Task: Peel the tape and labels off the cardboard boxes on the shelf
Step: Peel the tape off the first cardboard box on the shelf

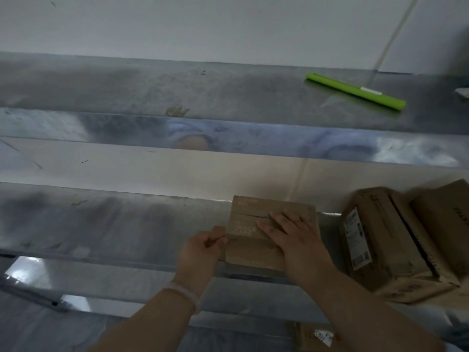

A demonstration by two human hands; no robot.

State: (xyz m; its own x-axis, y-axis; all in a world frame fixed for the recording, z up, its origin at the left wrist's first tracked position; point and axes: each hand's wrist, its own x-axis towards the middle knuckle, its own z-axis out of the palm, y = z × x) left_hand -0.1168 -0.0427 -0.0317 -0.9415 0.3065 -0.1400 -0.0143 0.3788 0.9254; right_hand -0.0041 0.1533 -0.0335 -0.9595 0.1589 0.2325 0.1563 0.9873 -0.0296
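Box [253,259] under flat right hand [288,237]; left hand [200,252] pinches edge.

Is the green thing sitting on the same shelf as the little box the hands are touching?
No, the green tool lies on the upper shelf, while the small cardboard box sits on the lower shelf.

box print [244,227] blurred, lower box [313,337] cut off by edge

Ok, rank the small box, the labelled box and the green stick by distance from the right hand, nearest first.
1. Small box, under the right hand, touched.
2. Labelled box, to its right, same shelf.
3. Green stick, upper shelf, back right.
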